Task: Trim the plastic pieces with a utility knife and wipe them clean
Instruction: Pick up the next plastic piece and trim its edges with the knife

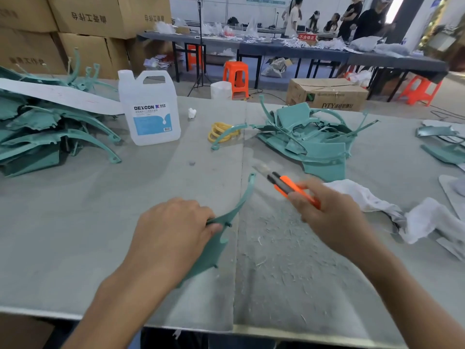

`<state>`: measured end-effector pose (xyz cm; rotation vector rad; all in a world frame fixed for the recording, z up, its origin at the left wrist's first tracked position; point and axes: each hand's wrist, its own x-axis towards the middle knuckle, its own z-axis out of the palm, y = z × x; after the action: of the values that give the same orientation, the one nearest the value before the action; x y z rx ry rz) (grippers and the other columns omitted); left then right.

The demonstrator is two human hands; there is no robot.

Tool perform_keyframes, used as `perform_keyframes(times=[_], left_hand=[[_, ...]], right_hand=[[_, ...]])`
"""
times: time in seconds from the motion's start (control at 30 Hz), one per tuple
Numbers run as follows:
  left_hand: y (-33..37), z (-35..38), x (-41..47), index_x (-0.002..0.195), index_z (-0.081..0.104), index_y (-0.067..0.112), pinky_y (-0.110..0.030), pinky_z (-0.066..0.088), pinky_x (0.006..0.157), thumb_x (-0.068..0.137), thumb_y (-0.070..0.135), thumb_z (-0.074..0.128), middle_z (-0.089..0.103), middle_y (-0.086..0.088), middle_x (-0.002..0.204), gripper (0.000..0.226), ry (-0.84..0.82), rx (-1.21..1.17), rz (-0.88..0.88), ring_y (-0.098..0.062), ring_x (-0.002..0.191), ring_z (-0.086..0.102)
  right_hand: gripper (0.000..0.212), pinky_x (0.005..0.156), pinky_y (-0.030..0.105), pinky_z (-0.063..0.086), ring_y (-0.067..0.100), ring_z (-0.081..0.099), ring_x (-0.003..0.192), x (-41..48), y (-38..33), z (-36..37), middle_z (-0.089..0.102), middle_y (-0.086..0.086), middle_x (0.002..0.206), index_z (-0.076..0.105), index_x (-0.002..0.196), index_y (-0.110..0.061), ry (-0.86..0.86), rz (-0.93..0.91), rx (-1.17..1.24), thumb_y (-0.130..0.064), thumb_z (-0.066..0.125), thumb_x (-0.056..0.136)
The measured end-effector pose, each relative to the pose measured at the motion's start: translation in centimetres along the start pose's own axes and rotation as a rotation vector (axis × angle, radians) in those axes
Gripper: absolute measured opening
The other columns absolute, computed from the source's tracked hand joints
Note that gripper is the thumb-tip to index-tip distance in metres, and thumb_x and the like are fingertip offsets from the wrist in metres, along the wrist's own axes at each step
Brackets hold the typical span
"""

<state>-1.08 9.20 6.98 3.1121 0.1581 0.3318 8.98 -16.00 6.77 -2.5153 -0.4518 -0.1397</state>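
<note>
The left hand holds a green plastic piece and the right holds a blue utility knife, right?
Not blue: the head view shows the utility knife in the right hand is orange. The left hand does hold the green plastic piece.

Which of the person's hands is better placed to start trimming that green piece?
The right hand: it grips the orange utility knife, pointed toward the thin tip of the green plastic piece. The left hand holds that piece, so it is busy steadying it.
</note>
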Motion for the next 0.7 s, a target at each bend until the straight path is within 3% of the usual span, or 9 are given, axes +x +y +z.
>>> perform_keyframes(times=[0.1, 0.3, 0.43, 0.57, 0.7], left_hand=[[0.2, 1.5, 0.8, 0.103, 0.063, 0.03, -0.031, 0.031, 0.065, 0.098, 0.063, 0.038, 0.064, 0.01, 0.102, 0.043, -0.077, 0.097, -0.007, -0.013, 0.102, 0.057], [-0.6, 3.2, 0.6, 0.095, 0.059, 0.029, -0.033, 0.028, 0.057, 0.096, 0.067, 0.035, 0.067, 0.005, 0.085, 0.045, -0.013, 0.096, -0.081, -0.02, 0.084, 0.065], [-0.2, 3.5, 0.7, 0.095, 0.056, 0.031, -0.033, 0.027, 0.058, 0.098, 0.064, 0.031, 0.067, 0.004, 0.089, 0.041, -0.055, 0.161, -0.061, -0.021, 0.085, 0.065], [0.2, 3.6, 0.4, 0.107, 0.058, 0.032, -0.032, 0.026, 0.057, 0.099, 0.065, 0.028, 0.068, 0.005, 0.089, 0.046, -0.04, 0.22, -0.044, -0.019, 0.084, 0.066], [0.1, 3.6, 0.1, 0.101, 0.058, 0.029, -0.031, 0.021, 0.05, 0.099, 0.065, 0.024, 0.069, 0.006, 0.084, 0.05, -0.004, 0.229, 0.001, -0.017, 0.077, 0.066]], right_hand=[[0.025, 0.056, 0.038, 0.053, 0.01, 0.059, 0.053, -2.2, -0.7, 2.3, 0.065, -0.002, 0.065, 0.057, 0.113, -0.042, -0.109, -0.049, 0.02, -0.058, 0.047, 0.097], [0.029, 0.057, 0.034, 0.049, 0.012, 0.059, 0.057, -4.2, -0.7, 4.2, 0.062, -0.006, 0.065, 0.056, 0.115, -0.041, -0.182, -0.121, -0.007, -0.061, 0.041, 0.099], [0.03, 0.052, 0.025, 0.04, 0.011, 0.058, 0.06, -4.6, -1.5, 4.1, 0.062, -0.015, 0.069, 0.056, 0.112, -0.044, -0.215, -0.161, 0.01, -0.063, 0.039, 0.096], [0.026, 0.055, 0.031, 0.045, 0.011, 0.057, 0.056, -3.9, -1.5, 4.3, 0.06, -0.01, 0.062, 0.062, 0.107, -0.041, -0.237, -0.165, 0.014, -0.058, 0.045, 0.099], [0.026, 0.058, 0.036, 0.05, 0.011, 0.058, 0.057, -0.4, 0.6, 4.8, 0.06, -0.006, 0.061, 0.066, 0.102, -0.038, -0.173, -0.086, -0.05, -0.056, 0.048, 0.099]])
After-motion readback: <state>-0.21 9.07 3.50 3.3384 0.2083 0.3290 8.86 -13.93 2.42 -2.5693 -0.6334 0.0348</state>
